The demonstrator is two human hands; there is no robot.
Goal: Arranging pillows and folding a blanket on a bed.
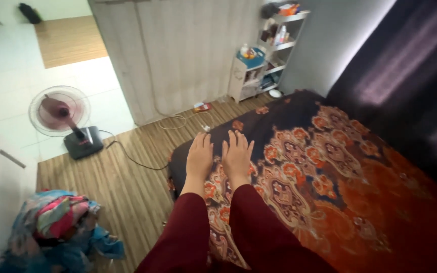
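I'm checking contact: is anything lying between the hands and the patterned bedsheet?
Nothing visible does. The left hand and the right hand both lie palm down, side by side, directly on the patterned bedsheet near the mattress corner, with no object on the sheet around them.

Bedspread (330, 167) — dark, orange floral

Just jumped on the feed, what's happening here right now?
A person in dark red sleeves has both hands flat, palms down and side by side, on a patterned bed cover near the mattress corner. The left hand and right hand hold nothing; fingers are spread open. On the wood floor beside the bed stand a pedestal fan and a pile of colourful clothes.
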